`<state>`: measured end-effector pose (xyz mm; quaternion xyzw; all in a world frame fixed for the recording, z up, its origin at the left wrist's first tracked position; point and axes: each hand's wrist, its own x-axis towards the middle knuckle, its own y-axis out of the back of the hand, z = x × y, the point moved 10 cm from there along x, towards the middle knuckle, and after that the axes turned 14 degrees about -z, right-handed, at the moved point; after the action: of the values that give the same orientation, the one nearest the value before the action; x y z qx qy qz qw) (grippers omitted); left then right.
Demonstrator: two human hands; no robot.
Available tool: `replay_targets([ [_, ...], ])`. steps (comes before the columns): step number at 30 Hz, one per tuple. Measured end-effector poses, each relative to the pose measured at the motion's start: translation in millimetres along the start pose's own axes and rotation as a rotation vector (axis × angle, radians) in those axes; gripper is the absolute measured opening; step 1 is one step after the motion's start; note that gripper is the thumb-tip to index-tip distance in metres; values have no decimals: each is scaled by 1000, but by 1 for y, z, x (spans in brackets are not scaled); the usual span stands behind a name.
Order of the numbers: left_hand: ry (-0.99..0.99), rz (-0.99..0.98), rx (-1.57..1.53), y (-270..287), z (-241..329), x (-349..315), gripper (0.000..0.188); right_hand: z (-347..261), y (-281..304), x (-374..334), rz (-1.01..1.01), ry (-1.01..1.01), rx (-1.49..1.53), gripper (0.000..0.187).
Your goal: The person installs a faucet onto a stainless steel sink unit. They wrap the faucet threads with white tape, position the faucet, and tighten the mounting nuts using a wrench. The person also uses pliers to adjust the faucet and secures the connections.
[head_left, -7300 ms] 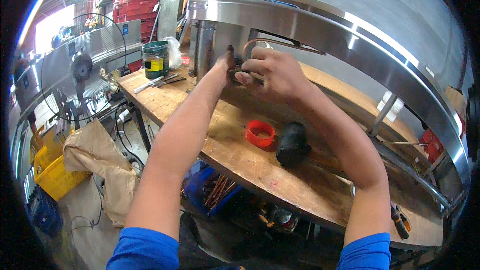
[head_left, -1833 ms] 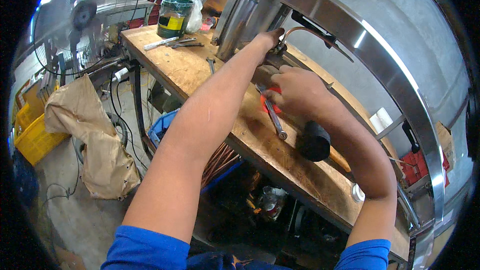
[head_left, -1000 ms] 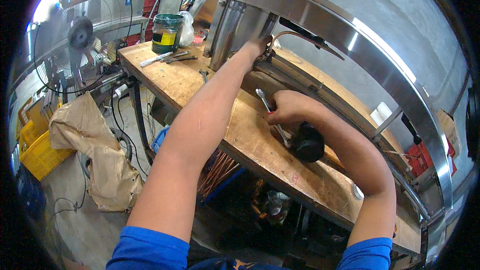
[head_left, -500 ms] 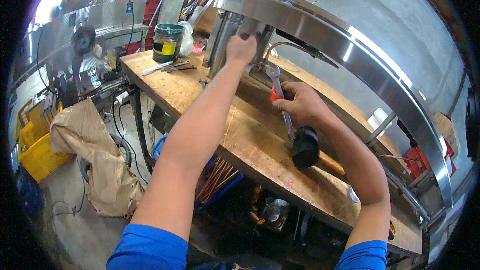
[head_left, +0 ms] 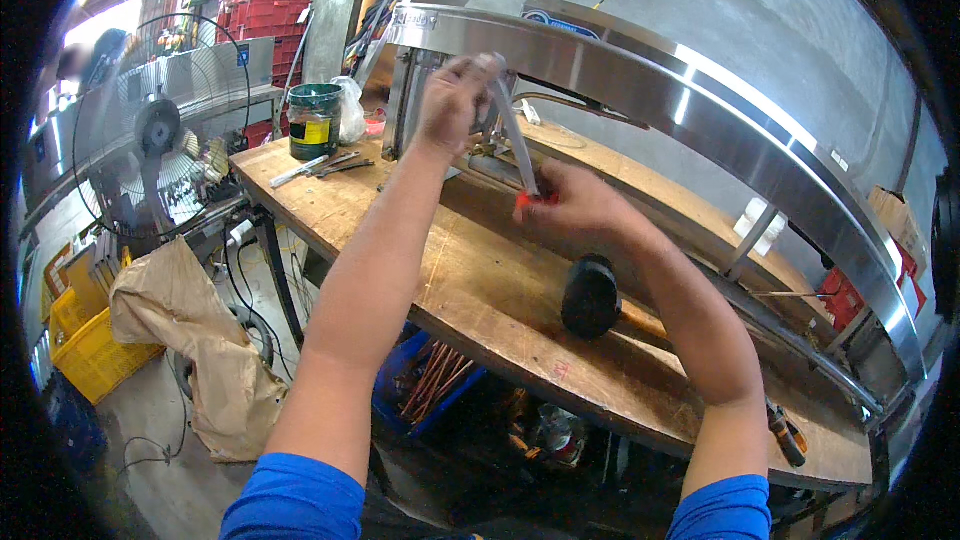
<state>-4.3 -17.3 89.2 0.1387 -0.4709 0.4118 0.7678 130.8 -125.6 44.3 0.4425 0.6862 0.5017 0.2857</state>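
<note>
My left hand (head_left: 455, 105) is raised at the steel frame's far end, its fingers curled and blurred; what they hold is hidden. My right hand (head_left: 580, 202) is closed round a small red piece (head_left: 536, 202). A pale, motion-blurred strip (head_left: 518, 140) runs from the red piece up to the left fingers. Whether it is a wrench or a band of tape cannot be told. Behind the strip is a thin copper-coloured pipe (head_left: 590, 108) under the curved stainless-steel frame (head_left: 640, 75). A black-headed mallet (head_left: 591, 298) lies on the wooden bench (head_left: 500, 290) below the right hand.
On the bench's left end stand a dark green tub (head_left: 314, 125) and several slim tools (head_left: 318, 168). An orange-and-black tool (head_left: 787, 435) lies near the right edge. A blue crate (head_left: 400, 415) of copper-coloured rods sits below. Left are a fan (head_left: 157, 125) and a yellow crate (head_left: 105, 350).
The wrench seen in my right hand earlier cannot be made out clearly now. A pale strip spans between both hands. The view has shifted, and the right hand sits slightly farther left.
</note>
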Motion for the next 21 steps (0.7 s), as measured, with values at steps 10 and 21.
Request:
replay_targets([
  [10, -23, 140, -242, 18, -9, -2, 29, 5, -9, -11, -3, -211, -219, 64],
  [21, 142, 172, 80, 22, -26, -1, 67, -1, 47, -9, 285, -122, -287, 40],
])
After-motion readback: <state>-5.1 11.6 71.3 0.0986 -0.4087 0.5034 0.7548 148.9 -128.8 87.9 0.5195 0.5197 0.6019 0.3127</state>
